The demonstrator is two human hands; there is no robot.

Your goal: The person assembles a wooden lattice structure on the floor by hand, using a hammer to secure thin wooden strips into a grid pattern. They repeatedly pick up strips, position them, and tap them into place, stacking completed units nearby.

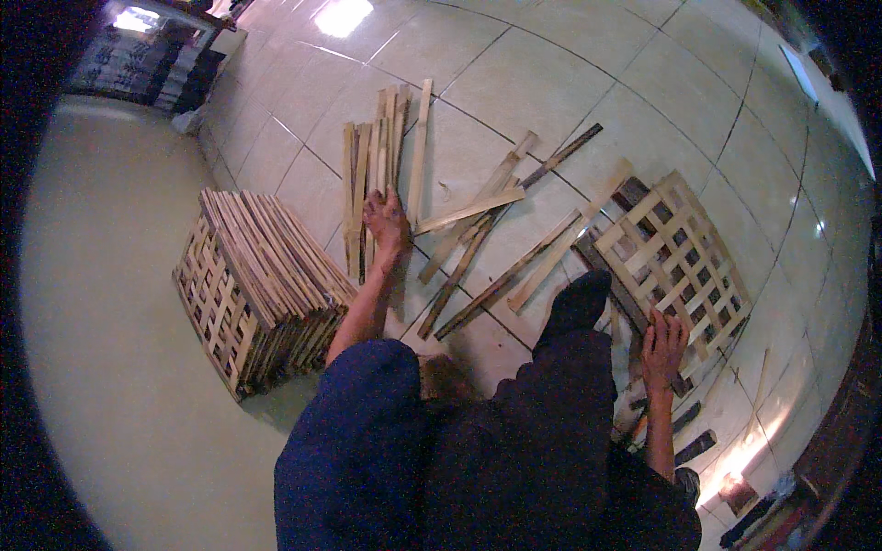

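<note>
My left hand [387, 223] reaches forward to a bundle of flat wooden strips [379, 138], its fingers bent around the near part of some of them. How many strips it grips cannot be made out. On the right, my right hand [664, 351] lies on the near edge of a woven lattice panel [684, 243], fingers spread and resting on the slats. The panel is made of crossed pale strips, with darker wood showing along its left side. One dark-socked foot [581, 298] is against that left side.
A thick stack of similar lattice panels [262, 285] stands at the left. Loose strips [478, 239] lie crisscrossed on the tiled floor [514, 83] between my hands. Dark wood pieces [695, 447] lie behind my right hand. A glass-fronted cabinet [152, 55] stands at the far left.
</note>
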